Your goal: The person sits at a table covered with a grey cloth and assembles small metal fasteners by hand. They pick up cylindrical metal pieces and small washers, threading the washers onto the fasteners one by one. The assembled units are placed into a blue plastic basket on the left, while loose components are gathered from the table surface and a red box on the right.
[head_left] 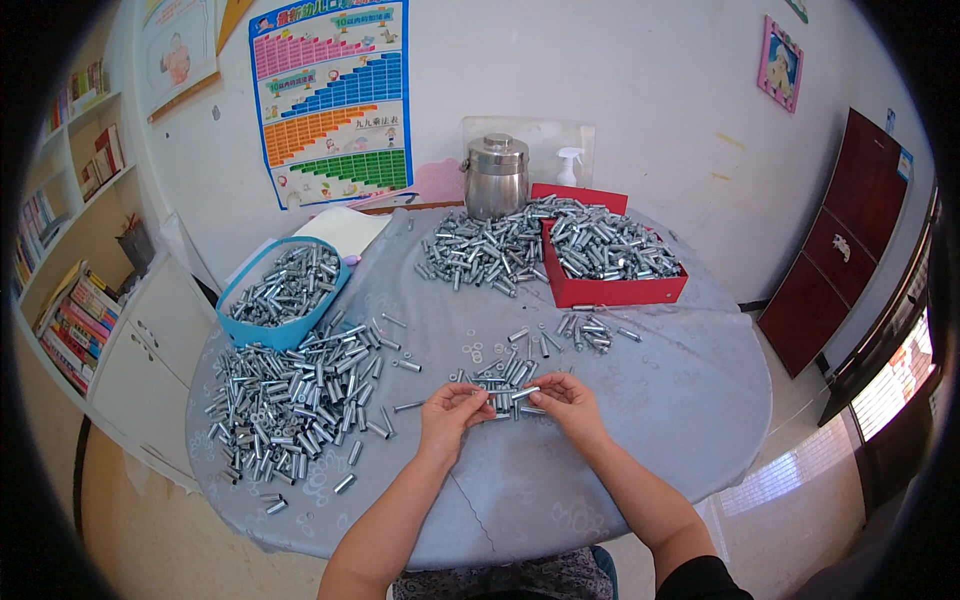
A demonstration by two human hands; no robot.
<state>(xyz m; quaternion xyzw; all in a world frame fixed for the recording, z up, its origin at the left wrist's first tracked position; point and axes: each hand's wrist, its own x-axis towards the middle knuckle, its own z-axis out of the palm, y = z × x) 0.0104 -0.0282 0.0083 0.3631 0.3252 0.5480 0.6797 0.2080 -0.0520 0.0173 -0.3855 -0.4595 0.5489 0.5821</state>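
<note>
My left hand (452, 410) and my right hand (566, 398) meet over the front middle of a round table under a grey cloth (640, 420). Between their fingertips lies a short metal sleeve (524, 393), pinched by the right hand, while the left hand's fingers close on a small metal part (486, 402) at its end. Right behind the hands lies a small scatter of metal sleeves and washers (505, 368).
A large heap of metal sleeves (290, 395) lies at the left, with a blue basket of them (283, 290) behind. A red box of sleeves (610, 262), another heap (480, 250) and a steel pot (496, 176) stand at the back. Shelves line the left wall.
</note>
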